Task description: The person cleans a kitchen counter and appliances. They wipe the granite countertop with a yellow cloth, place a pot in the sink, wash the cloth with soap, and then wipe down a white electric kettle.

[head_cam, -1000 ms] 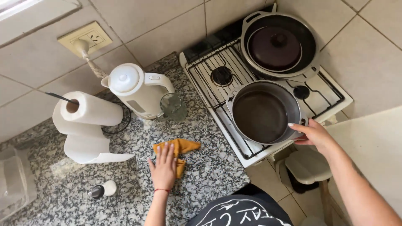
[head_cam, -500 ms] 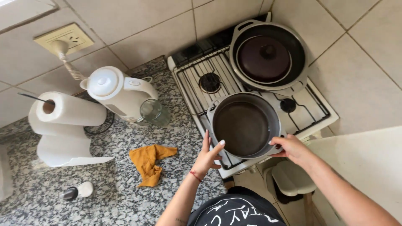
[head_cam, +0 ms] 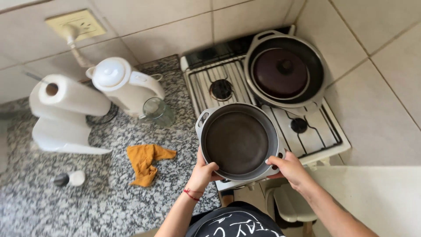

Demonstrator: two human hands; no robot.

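L hand [head_cam: 202,173] & R hand [head_cam: 287,168] both gripping 1 empty pan [head_cam: 239,141], 2nd lidded pan [head_cam: 284,72] behind

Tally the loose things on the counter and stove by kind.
Pans: 2 (held pan, lidded pan)
Kettle: 1
Glass: 1
Paper towel roll: 1
Orange cloth: 1
Small shaker: 1
Total: 7

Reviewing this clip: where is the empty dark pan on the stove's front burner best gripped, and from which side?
By its rim, from the near edge, one hand at each side. The pan is wide, round and shallow, with only small lugs at the rim. The left hand and right hand already clasp the near rim this way, which looks balanced.
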